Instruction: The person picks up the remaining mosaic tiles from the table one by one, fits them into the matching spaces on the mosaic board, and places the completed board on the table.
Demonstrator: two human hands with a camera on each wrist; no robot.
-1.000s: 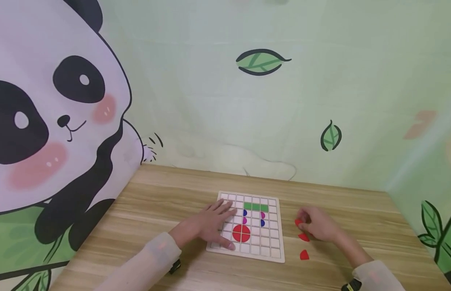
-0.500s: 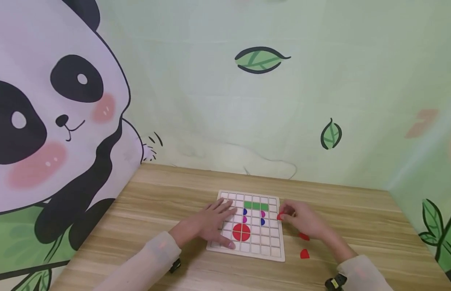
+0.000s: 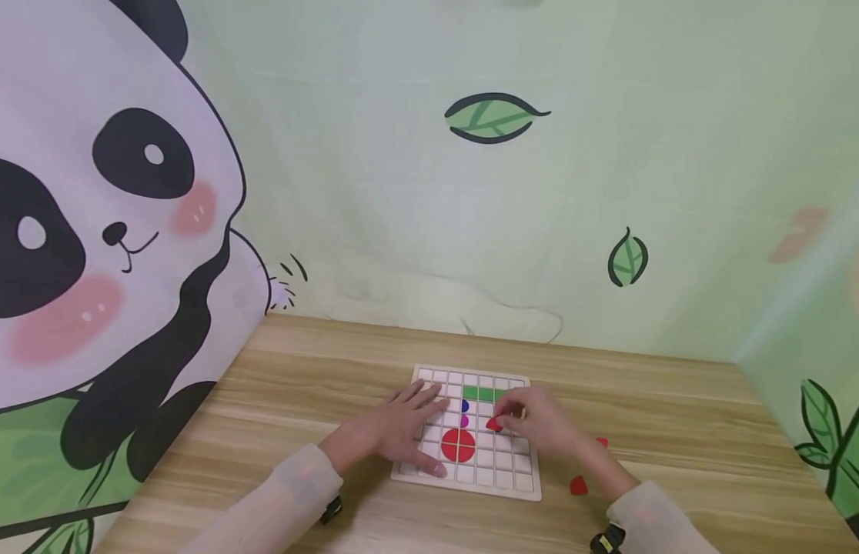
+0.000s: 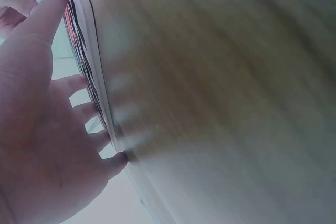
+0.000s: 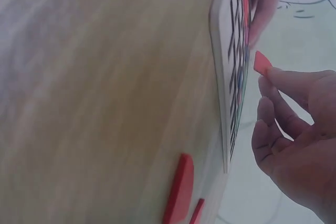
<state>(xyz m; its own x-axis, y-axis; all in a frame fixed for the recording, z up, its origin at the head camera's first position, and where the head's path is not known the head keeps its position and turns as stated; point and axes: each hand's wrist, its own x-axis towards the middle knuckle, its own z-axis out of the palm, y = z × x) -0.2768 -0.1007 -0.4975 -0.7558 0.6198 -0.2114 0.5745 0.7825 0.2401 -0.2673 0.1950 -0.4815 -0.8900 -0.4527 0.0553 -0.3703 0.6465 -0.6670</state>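
A white grid board (image 3: pixel 485 478) lies on the wooden table. My left hand (image 3: pixel 395 431) rests on its left side with the fingers spread; in the left wrist view the fingertips touch the board's edge area. Between thumb and finger, my right hand (image 3: pixel 543 422) pinches a red quarter-circle piece (image 5: pixel 262 63) over the board's right part. Set in the grid are a red circle (image 3: pixel 458 445) of quarter pieces, a green strip (image 3: pixel 479 393), a blue half-circle (image 3: pixel 465 405) and a magenta half-circle (image 3: pixel 464 421). The right hand hides some cells behind it.
Two more red pieces lie on the table right of the board: one red piece (image 3: pixel 578 485) near the front, another red piece (image 3: pixel 602 442) partly behind the right forearm. A panda-printed backdrop (image 3: pixel 374 192) stands behind the wooden table (image 3: pixel 319 346).
My right hand has lifted a red piece from the table and carried it left over the board. The left hand has stayed in place.
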